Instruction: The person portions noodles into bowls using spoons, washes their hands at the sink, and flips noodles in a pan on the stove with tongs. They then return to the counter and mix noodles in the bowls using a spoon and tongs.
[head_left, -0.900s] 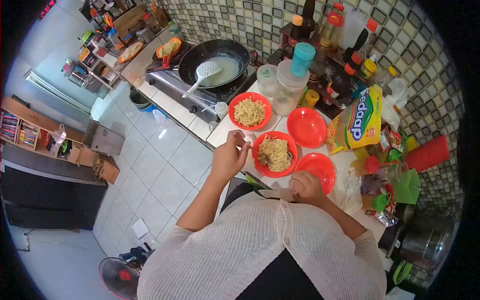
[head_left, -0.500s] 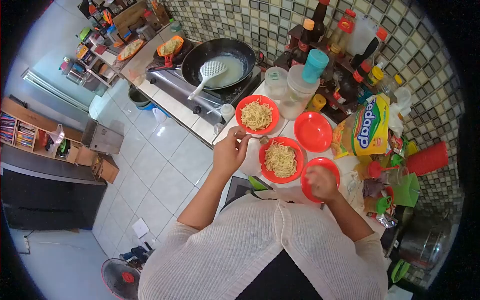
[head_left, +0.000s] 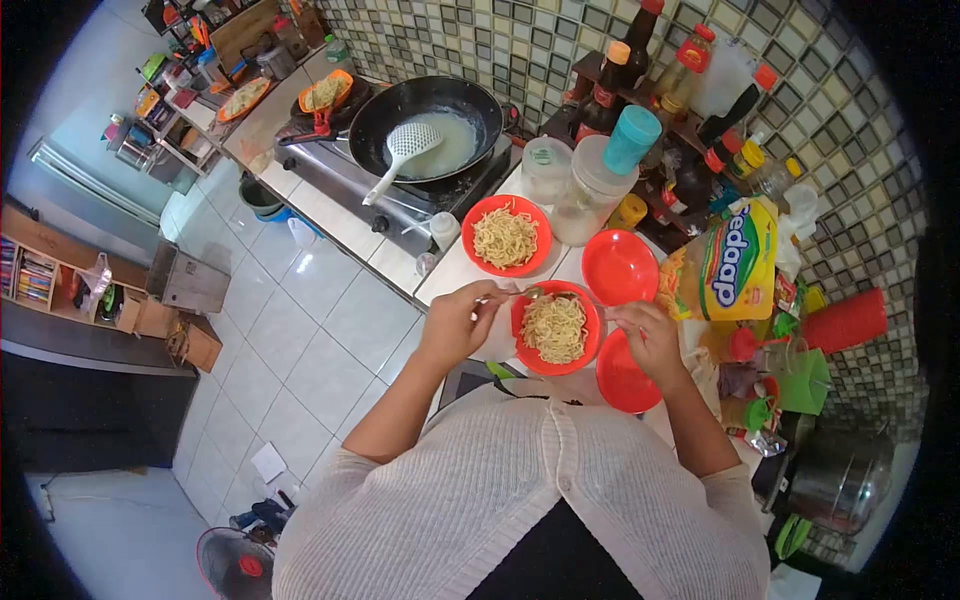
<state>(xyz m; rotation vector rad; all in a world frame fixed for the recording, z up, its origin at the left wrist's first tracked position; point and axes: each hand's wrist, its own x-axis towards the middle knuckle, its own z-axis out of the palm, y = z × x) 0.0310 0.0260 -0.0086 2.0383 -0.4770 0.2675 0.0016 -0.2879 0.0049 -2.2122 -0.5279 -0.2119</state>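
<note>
Floor (head_left: 320,320) open L of bench (head_left: 445,280) edge. Noodle bowl (head_left: 594,335) nr that edge, 3 other red bowls (head_left: 620,268) crowding it. R hand (head_left: 650,335) reaches in, fingers at bowl's R rim, can't tell if gripping. L hand (head_left: 463,320): grip narrow, pinching spoon (head_left: 533,292), tip over noodles (head_left: 556,335). Vs earlier: R hand's off lower bowl, spoon further in.

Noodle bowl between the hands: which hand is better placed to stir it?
Likely the left hand: it pinches a spoon with its tip at the noodle bowl's edge. The right hand is at the bowl's other side, no utensil visible.
</note>
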